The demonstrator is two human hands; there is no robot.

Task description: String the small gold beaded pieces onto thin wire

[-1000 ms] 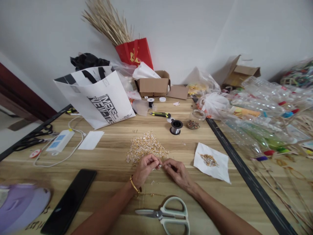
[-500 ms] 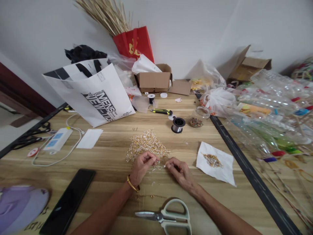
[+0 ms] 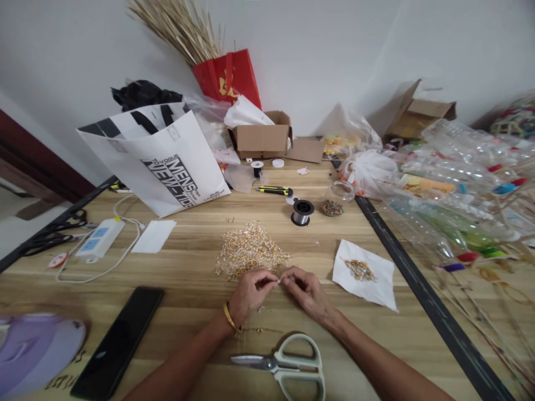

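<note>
My left hand (image 3: 251,288), with a gold bangle (image 3: 229,316) at its wrist, is closed in a pinch at the near edge of a heap of gold and clear beads (image 3: 248,248). My right hand (image 3: 305,289) is pinched too, its fingertips almost meeting the left ones. A tiny shiny piece (image 3: 279,281) shows between them, too small to name. Below the hands lie a short gold chain-like strand (image 3: 262,330) and white-handled scissors (image 3: 292,362), blades pointing left. To the right, gold and silvery pieces (image 3: 360,270) rest on a white paper (image 3: 384,289).
Behind the beads are a wire spool (image 3: 301,213), a yellow-black utility knife (image 3: 273,191) and a jar of small beads (image 3: 333,208). A phone (image 3: 119,342), power strip (image 3: 100,239) and white bag (image 3: 159,161) stand left. Plastic bottles (image 3: 451,206) crowd the right.
My left hand has moved right and slightly down, from the bead heap to my right fingertips. The right hand has hardly moved. The view has shifted slightly.
</note>
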